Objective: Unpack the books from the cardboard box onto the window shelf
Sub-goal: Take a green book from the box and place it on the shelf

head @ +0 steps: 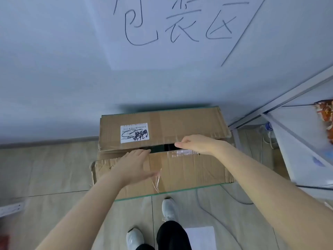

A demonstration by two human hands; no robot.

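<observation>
Both hands on the flaps of a closed cardboard box.

The left hand [132,164] lies flat, fingers spread, on the near flap [189,170]; the right hand [195,143] curls loosely at the dark centre gap, holding nothing. The cardboard box [180,127] is creased brown corrugated board with torn clear tape, resting on a glass pane [180,191]. A white shipping label [134,132], scribbled over in black, sits at 11 o'clock. A white metal shelf frame [288,98] stands at 3 o'clock. Handwritten "包装区" paper [171,51] hangs at 12.
</observation>
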